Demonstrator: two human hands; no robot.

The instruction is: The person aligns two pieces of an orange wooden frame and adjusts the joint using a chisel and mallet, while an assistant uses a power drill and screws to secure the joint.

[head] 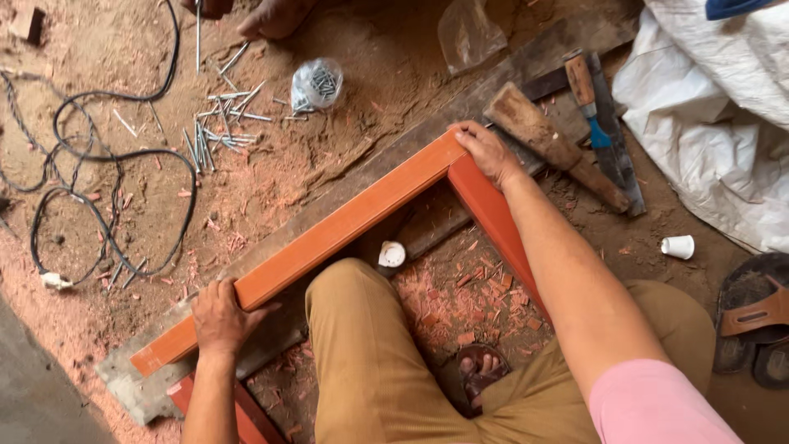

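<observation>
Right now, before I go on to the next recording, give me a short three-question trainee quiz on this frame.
1. True or false: the right hand rests on the corner where two orange wooden bars meet.
2. What does the left hand grip?
A. the chisel
B. the long orange bar
C. the black cable
3. Fill in: loose nails lie on the sawdust beside a clear ____ of nails.

Key: 1 true; 2 B; 3 bag.
</observation>
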